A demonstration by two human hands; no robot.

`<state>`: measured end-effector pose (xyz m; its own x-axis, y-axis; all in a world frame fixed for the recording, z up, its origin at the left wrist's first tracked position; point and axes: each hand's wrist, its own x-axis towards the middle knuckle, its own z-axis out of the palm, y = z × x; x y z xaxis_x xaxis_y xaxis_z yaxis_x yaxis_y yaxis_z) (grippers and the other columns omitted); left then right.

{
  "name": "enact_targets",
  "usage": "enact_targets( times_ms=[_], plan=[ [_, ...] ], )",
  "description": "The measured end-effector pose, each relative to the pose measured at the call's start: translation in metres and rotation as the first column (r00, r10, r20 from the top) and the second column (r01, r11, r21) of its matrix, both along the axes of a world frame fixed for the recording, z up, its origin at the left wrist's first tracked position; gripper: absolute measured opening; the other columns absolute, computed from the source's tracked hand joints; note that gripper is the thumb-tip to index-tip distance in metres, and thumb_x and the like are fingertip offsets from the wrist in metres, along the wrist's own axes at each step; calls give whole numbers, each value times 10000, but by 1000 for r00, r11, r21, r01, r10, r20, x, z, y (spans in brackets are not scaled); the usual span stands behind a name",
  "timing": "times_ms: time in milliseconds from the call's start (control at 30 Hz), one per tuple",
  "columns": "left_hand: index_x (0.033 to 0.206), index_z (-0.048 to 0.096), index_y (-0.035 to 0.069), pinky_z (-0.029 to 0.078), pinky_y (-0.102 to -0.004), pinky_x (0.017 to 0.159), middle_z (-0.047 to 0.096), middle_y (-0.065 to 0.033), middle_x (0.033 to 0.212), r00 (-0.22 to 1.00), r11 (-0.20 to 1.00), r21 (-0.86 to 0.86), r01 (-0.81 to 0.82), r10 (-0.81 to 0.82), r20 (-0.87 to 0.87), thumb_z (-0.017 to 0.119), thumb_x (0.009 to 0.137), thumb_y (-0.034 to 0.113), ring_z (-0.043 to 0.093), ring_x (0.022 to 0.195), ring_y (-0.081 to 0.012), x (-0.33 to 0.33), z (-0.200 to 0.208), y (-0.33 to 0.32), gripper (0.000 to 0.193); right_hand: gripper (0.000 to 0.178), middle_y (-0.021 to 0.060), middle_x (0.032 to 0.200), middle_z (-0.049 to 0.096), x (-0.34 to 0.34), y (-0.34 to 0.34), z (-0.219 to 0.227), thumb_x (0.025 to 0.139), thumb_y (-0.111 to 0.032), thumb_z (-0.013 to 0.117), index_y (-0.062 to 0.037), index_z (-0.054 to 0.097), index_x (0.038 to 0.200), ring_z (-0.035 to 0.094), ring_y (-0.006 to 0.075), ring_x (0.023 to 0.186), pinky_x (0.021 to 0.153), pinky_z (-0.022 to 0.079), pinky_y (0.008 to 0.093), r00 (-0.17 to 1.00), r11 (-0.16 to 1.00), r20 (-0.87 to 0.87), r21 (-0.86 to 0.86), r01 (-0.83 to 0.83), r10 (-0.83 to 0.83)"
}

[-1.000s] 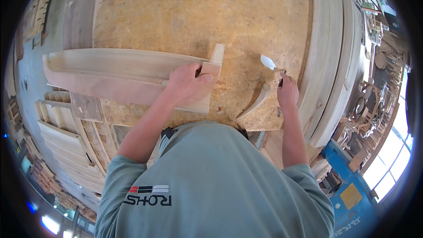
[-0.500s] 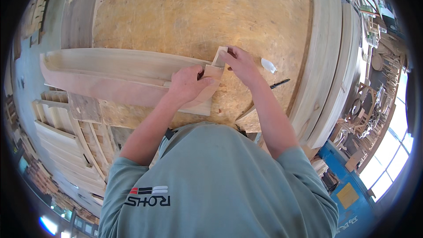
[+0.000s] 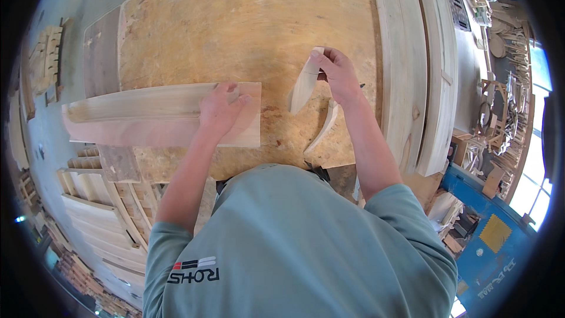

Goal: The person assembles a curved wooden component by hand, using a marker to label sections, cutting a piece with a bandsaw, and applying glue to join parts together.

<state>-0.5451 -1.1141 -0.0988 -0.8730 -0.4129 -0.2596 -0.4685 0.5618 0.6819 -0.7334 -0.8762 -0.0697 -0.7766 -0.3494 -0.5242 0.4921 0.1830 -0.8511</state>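
Note:
My left hand [image 3: 220, 109] rests on a long pale board [image 3: 135, 132], its fingers spread and pressing near the right end. A raised, lighter strip runs along the far part of that board. Farther right, my right hand [image 3: 340, 73] pinches a thin pale wooden piece [image 3: 305, 85] with a tapered, rounded outline by its far end. The piece is tilted above the workbench [image 3: 235, 29], apart from the long board. Nearer me than the right hand lies a slim curved wooden strip [image 3: 325, 129].
Long planks [image 3: 406, 76] line the workbench's right side. A blue machine [image 3: 471, 218] with a yellow patch stands at the lower right. Slatted wooden frames [image 3: 100, 212] are at the lower left, and more wood parts [image 3: 50, 53] sit at the far left.
My right hand has lifted the wooden piece away from the long board's right end and turned it. My left hand has slid a little left and now lies flatter on the board.

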Motion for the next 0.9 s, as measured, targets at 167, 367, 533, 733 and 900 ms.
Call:
enact_targets(
  times_ms=[167,367,533,733,900],
  plan=[
    [1242,613,10,493,-421,966,657,-191,1186,963,970,-80,228,-237,-126,875,743,313,617,1133,-343,24,66,52,640,281,54,958,706,42,32,1,966,-259,705,-28,629,1106,683,136,821,716,568,284,977,937,166,-302,176,-130],
    [1243,613,21,526,-412,873,668,-179,1108,933,972,-50,229,-233,-275,893,722,216,650,1008,-339,54,74,124,623,250,47,947,695,122,72,-1,968,-252,704,-44,618,1077,679,130,803,709,594,292,916,808,329,-460,369,-230],
    [1189,637,21,531,-398,848,664,-170,1096,804,891,-30,453,-423,-419,859,745,145,649,976,-324,75,64,162,511,333,50,1008,676,208,146,15,970,-225,703,-44,563,1212,664,129,801,730,599,300,825,711,285,-417,566,-489],
    [1179,640,22,528,-378,859,667,-152,1093,551,650,17,760,-630,-547,841,759,109,654,996,-296,114,66,251,474,452,68,1131,636,349,243,44,994,-208,670,-43,480,1369,669,155,889,749,606,317,603,502,162,-413,760,-781],
    [1216,630,26,511,-378,911,664,-153,1140,379,406,95,909,-709,-594,812,777,74,644,1044,-298,161,78,332,478,437,46,1127,648,455,304,60,1000,-237,668,-50,526,1369,671,154,901,771,596,321,382,300,117,-430,851,-917]
  ],
)
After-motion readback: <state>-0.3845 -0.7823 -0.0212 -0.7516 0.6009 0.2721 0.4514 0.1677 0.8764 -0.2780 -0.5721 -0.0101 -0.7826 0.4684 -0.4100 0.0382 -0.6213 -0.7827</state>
